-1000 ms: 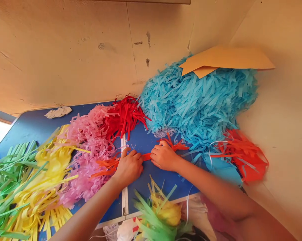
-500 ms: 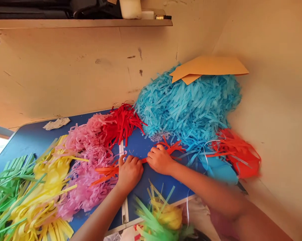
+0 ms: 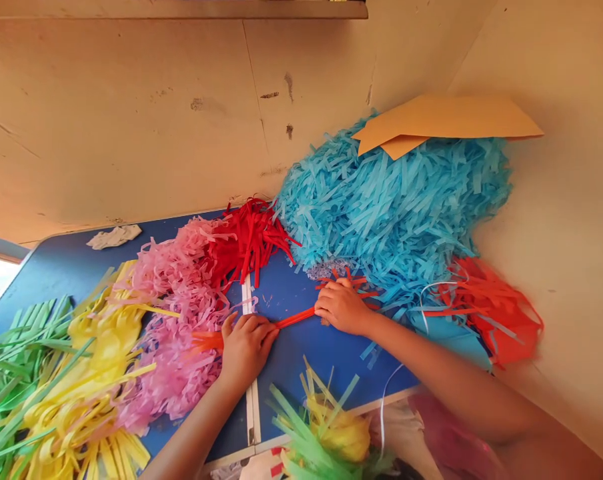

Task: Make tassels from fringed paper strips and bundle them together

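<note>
A twisted orange-red paper fringe [image 3: 296, 317] stretches between my hands over the blue table [image 3: 286, 360]. My left hand [image 3: 246, 347] is closed on its left part, with loose orange strips spilling out over the lilac fringe [image 3: 171, 373]. My right hand [image 3: 344, 307] grips the other side, and cut strip ends fan out behind it, close to the blue fringed mass [image 3: 391, 207]. The fingertips of both hands are partly hidden.
Pink [image 3: 181, 260], red [image 3: 249, 240], yellow [image 3: 96, 360] and green [image 3: 26, 367] fringes lie leftward. Folded orange card [image 3: 446, 127] tops the blue mass; a red bundle [image 3: 496, 307] sits right. White cord [image 3: 383, 413] hangs off the front edge near a green-yellow tassel [image 3: 326, 427]. A shelf [image 3: 181, 9] runs above.
My hands have moved apart, so a longer twisted stretch of the orange-red fringe shows between them. The camera view has tilted down, and less of the shelf is visible.
</note>
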A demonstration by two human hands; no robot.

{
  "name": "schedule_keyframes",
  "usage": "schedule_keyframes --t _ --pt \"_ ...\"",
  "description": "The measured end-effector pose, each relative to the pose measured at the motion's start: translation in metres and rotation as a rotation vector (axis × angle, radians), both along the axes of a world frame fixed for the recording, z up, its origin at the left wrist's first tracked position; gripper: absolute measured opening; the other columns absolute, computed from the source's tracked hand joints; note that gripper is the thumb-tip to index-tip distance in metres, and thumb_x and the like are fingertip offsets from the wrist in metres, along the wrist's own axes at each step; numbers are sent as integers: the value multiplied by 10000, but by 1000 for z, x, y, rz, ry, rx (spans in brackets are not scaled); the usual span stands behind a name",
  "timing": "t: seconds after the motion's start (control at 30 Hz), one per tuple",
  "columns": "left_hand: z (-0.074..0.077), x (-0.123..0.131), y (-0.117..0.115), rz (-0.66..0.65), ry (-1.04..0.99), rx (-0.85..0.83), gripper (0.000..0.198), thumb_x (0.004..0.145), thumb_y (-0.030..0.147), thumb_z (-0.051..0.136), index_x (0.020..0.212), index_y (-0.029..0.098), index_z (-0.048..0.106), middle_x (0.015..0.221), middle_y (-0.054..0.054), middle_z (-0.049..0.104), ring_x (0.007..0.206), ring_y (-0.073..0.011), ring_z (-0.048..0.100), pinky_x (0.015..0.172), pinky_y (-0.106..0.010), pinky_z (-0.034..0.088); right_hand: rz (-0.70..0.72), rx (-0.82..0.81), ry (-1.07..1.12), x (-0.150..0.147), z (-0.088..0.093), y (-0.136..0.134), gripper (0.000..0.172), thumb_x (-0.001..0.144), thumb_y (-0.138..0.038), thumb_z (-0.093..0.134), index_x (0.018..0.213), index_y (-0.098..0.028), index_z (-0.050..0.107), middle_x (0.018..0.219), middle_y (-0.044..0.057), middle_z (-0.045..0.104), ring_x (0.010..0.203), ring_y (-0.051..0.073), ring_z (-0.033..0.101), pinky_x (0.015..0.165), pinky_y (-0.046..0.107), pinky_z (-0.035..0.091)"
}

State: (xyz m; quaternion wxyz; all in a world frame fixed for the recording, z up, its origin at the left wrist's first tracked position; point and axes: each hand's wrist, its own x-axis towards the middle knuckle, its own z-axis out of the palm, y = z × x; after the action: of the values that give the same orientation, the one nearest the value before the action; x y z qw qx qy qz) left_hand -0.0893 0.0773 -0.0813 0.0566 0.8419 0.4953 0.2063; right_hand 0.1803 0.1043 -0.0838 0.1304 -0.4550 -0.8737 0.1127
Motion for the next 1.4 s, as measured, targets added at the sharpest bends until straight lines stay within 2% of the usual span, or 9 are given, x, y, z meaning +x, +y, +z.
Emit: schedule_keyframes --t 0.27,0.47,0.57,0.67,0.77,0.9,1.03,1.3,1.4 --pt "-7 -2 2 120 12 -62 202 907 357 616 793 257 749 898 -39 719 945 -273 620 896 -472 365 -154 -123 57 -6 1 4 176 885 -264 678 725 -193 670 793 -3 648 844 177 531 774 330 265" --pt "4 7 10 110 104 -95 171 854 334 667 715 239 697 857 -36 700 928 -292 598 880 -495 367 -214 -168 37 -13 2 10 212 827 -211 688 628 -185 617 734 -12 630 800 173 530 745 325 262" --pt "12 12 10 68 143 -64 54 857 266 659 834 247 704 926 -40 701 987 -291 586 964 -526 337 -219 -148 12 -15 7 9 146 820 -215 699 693 -185 634 752 3 645 826 194 537 759 336 273" --pt "16 17 8 -88 221 49 200 907 188 597 992 330 709 987 -9 705 1057 -269 571 1052 -538 278 -161 -85 -10 -17 14 5 49 863 -195 667 822 -208 690 902 34 686 975 233 530 860 391 270" --pt "17 18 7 -183 294 121 210 918 198 592 985 349 722 973 -3 709 1050 -278 569 1047 -548 290 26 7 -34 -20 17 0 76 902 -252 660 936 -270 726 1047 21 697 1062 234 500 922 423 250" --pt "18 21 12 -217 241 98 243 902 162 581 993 329 731 992 -25 714 1080 -289 565 1030 -554 315 244 154 -103 -31 10 0 167 968 -284 584 899 -215 720 954 43 705 984 225 502 899 425 277" --pt "21 28 13 -215 207 84 133 870 218 610 901 271 727 932 -36 718 1056 -286 582 1048 -562 303 275 198 -136 -41 4 4 253 969 -124 493 822 -163 696 875 78 681 923 220 507 880 403 305" --pt "11 36 10 -138 157 159 182 919 178 539 833 224 693 866 -43 726 982 -260 606 1036 -525 303 163 232 -121 -39 11 3 140 924 -274 604 869 -164 671 913 64 672 919 230 513 849 414 317" --pt "8 36 6 -127 142 171 192 931 171 536 834 224 694 857 -30 733 955 -251 612 1039 -524 290 155 241 -111 -40 10 -4 131 956 -226 561 916 -163 669 958 76 671 963 235 504 866 412 306"
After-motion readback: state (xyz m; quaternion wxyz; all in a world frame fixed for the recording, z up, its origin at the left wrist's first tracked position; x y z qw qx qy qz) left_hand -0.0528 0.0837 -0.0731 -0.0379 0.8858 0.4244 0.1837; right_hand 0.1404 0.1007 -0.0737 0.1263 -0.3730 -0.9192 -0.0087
